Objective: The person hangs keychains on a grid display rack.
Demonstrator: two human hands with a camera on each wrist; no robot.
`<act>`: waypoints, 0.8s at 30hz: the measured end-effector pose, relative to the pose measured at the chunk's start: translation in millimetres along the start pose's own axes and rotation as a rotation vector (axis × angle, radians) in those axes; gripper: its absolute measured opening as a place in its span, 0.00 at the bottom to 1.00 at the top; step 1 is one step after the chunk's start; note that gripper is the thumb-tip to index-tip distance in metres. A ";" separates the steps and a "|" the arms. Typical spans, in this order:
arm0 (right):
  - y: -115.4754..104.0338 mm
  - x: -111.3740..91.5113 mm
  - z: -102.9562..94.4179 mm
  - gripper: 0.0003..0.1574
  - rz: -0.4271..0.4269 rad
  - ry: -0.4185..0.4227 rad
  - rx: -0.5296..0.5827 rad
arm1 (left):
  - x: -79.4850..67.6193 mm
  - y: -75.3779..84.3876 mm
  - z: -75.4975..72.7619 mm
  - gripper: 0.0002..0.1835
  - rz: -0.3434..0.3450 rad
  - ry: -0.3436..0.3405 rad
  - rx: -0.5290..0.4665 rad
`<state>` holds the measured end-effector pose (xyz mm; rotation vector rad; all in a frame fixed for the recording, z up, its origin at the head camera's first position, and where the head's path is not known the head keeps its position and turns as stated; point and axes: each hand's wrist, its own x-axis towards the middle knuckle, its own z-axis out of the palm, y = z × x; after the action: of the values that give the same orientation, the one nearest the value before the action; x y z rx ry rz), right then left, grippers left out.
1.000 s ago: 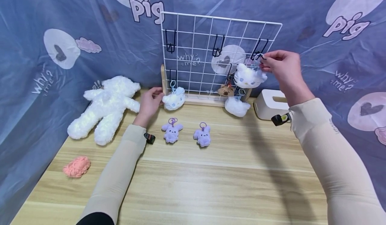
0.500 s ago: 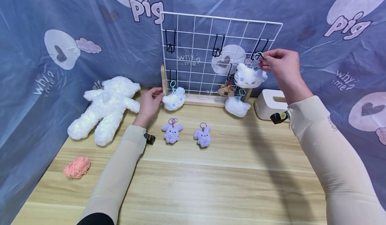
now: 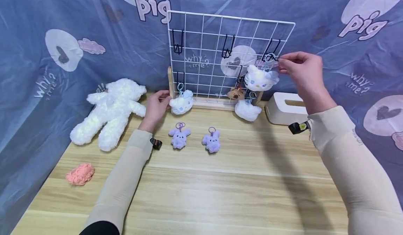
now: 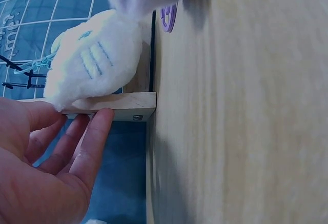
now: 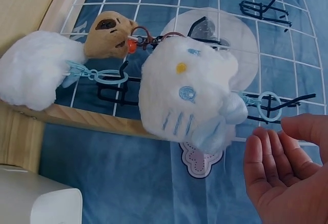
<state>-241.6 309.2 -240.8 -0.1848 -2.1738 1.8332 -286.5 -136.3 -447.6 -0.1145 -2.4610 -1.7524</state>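
My right hand is just right of a black hook on the white wire grid. A white plush cat keychain hangs there by its light-blue ring. In the right wrist view, thumb and fingers are apart, holding nothing, close to that ring. My left hand touches the outer side of the grid's wooden stand with its fingertips. Beside it hangs another white plush cat keychain. Lower right on the grid hang a brown plush keychain and a white plush keychain.
Two purple plush keychains lie on the wooden table. A white plush bear lies at left, with a pink yarn-like bundle in front. A white tissue box stands right of the grid. Upper hooks hang bare.
My right hand has let go of the upper cat keychain's ring and moved slightly right. The keychain stays hanging on the hook. My left hand has stayed at the stand.
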 end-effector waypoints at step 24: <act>70.5 -87.7 39.2 0.21 0.019 -0.231 -0.335 | -1.5 -3.8 -3.7 0.21 -0.013 -0.036 0.001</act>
<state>-176.4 260.4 -327.7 -0.0649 -2.6402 1.5524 -285.4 -141.1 -450.2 -0.1318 -2.4929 -1.7699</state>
